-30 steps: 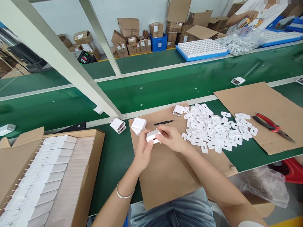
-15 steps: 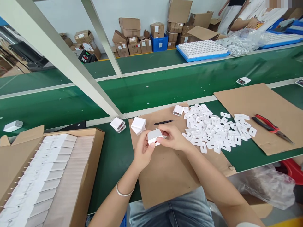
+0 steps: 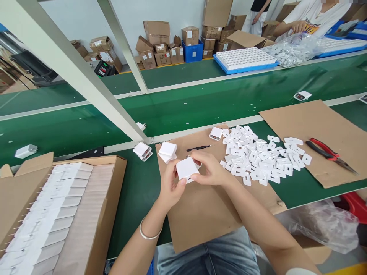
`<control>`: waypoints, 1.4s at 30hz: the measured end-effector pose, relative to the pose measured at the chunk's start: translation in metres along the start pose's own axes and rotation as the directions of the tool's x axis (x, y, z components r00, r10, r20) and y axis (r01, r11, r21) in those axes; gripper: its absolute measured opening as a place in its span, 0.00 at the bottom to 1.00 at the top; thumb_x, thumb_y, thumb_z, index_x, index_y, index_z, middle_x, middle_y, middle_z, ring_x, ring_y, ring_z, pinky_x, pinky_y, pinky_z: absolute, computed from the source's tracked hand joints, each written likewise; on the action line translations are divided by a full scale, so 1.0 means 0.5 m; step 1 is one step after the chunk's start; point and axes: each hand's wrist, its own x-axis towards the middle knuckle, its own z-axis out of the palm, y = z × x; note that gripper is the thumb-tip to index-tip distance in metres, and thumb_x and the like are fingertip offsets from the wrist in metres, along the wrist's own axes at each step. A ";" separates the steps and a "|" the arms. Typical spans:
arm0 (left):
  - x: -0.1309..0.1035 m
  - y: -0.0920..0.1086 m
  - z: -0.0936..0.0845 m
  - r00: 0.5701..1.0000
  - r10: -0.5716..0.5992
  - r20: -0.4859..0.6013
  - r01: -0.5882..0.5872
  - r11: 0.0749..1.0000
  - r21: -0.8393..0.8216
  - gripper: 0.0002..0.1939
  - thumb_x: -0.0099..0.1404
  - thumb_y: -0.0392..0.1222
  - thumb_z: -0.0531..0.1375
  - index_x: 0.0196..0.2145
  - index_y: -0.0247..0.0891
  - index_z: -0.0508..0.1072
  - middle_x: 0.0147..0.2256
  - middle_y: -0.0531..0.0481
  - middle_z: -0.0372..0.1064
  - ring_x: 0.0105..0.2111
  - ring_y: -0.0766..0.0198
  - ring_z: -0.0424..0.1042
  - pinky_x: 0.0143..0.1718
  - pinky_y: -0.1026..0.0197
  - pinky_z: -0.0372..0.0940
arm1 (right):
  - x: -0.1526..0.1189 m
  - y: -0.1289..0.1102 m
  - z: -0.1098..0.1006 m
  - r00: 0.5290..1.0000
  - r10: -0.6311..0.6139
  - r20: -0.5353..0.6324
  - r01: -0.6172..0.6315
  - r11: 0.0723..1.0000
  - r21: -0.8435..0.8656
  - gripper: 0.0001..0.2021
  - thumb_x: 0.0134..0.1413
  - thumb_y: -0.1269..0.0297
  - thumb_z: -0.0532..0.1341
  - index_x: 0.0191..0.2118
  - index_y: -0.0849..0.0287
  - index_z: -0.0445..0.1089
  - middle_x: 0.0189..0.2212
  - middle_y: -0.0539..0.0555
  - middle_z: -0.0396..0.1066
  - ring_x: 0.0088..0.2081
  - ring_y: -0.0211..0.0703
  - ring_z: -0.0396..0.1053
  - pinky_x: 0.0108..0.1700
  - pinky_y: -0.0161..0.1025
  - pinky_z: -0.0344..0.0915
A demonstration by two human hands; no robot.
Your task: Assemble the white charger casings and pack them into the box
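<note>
The white, square plastic housing (image 3: 187, 168) is in both your hands, raised above the flat brown cardboard sheet (image 3: 203, 217), the landmark for everything here. Your left hand (image 3: 169, 185) has its left side pinched between thumb and fingers, with the thumb at the near edge. Your right hand (image 3: 210, 169) has the right side between thumb and bent fingers, the thumb pressed to the near right corner. A thin silver bangle (image 3: 150, 233) circles your left wrist.

On the sheet's far part lies a slim black pointed tool (image 3: 199, 148). At the sheet's far left corner you have a small stack of white plastic blocks (image 3: 167, 151); just left of the sheet sit two open-ended white housings (image 3: 142, 151), one on the other. Another open-ended white housing (image 3: 216, 133) rests at its far right corner. A loose pile of small white slotted plates (image 3: 256, 156) spreads over its right edge and beyond.

Further right of the sheet, red-and-black-handled pliers (image 3: 331, 154) lie on a second brown cardboard piece (image 3: 304, 114). To its left stands an open cardboard carton (image 3: 106, 217) holding white pronged blocks (image 3: 57, 202) in a row. Beyond the sheet runs a green belt (image 3: 206, 103); past that, a person in a white shirt (image 3: 318, 19) is at far right.
</note>
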 end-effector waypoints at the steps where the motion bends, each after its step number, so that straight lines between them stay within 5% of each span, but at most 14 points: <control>1: 0.002 0.003 0.000 1.000 -0.015 -0.016 0.014 1.000 -0.012 0.22 0.71 0.61 0.53 0.47 0.40 0.67 0.35 0.49 0.65 0.31 0.63 0.63 0.30 0.60 0.59 | -0.001 -0.002 0.001 1.000 0.008 0.006 -0.008 1.000 -0.004 0.17 0.53 0.52 0.64 0.31 0.55 0.55 0.28 0.47 0.57 0.29 0.38 0.53 0.32 0.38 0.50; 6: 0.010 0.012 0.000 0.982 -0.187 0.010 0.187 0.978 -0.094 0.20 0.73 0.60 0.51 0.41 0.40 0.69 0.33 0.49 0.64 0.31 0.62 0.64 0.33 0.59 0.63 | 0.000 -0.007 0.004 0.988 0.151 0.021 -0.150 0.989 -0.010 0.17 0.53 0.55 0.65 0.30 0.56 0.55 0.26 0.45 0.56 0.27 0.36 0.52 0.30 0.37 0.48; 10: 0.009 0.007 0.003 0.957 -0.284 0.063 0.291 0.930 -0.224 0.21 0.72 0.60 0.53 0.53 0.44 0.67 0.39 0.47 0.66 0.32 0.63 0.65 0.32 0.60 0.65 | 0.002 -0.005 0.006 0.975 0.221 -0.017 -0.220 0.975 0.044 0.17 0.53 0.57 0.64 0.28 0.56 0.53 0.23 0.44 0.55 0.26 0.35 0.51 0.29 0.36 0.46; 18: 0.006 0.002 0.002 0.991 -0.130 0.011 0.130 0.984 -0.118 0.20 0.73 0.55 0.54 0.57 0.44 0.68 0.47 0.43 0.69 0.42 0.56 0.71 0.43 0.54 0.69 | 0.002 -0.002 0.015 0.978 0.206 -0.015 -0.204 0.976 0.076 0.14 0.54 0.58 0.64 0.30 0.56 0.56 0.25 0.45 0.56 0.27 0.36 0.53 0.30 0.36 0.48; 29: 0.001 0.003 -0.005 0.996 0.093 -0.016 -0.093 0.996 0.017 0.18 0.74 0.52 0.54 0.56 0.45 0.71 0.47 0.44 0.74 0.40 0.57 0.75 0.39 0.57 0.69 | 0.000 -0.001 0.025 0.997 0.068 -0.036 -0.064 0.992 0.113 0.17 0.52 0.55 0.65 0.31 0.55 0.54 0.27 0.45 0.55 0.29 0.38 0.52 0.32 0.38 0.49; 35: -0.001 0.001 -0.005 0.995 0.092 -0.025 -0.089 0.991 0.101 0.19 0.73 0.52 0.54 0.56 0.43 0.71 0.49 0.42 0.74 0.44 0.54 0.75 0.43 0.53 0.70 | -0.002 0.004 0.039 0.992 0.091 -0.089 -0.077 0.985 0.157 0.17 0.57 0.55 0.63 0.30 0.56 0.54 0.26 0.45 0.53 0.28 0.37 0.50 0.31 0.38 0.48; 42: -0.005 -0.004 -0.003 0.999 0.033 -0.034 -0.032 0.999 0.009 0.17 0.76 0.50 0.50 0.55 0.43 0.72 0.48 0.43 0.73 0.45 0.56 0.73 0.44 0.54 0.69 | -0.001 -0.001 0.058 0.971 0.150 -0.188 -0.119 0.979 0.165 0.20 0.54 0.56 0.65 0.27 0.56 0.51 0.24 0.44 0.50 0.27 0.36 0.49 0.30 0.37 0.45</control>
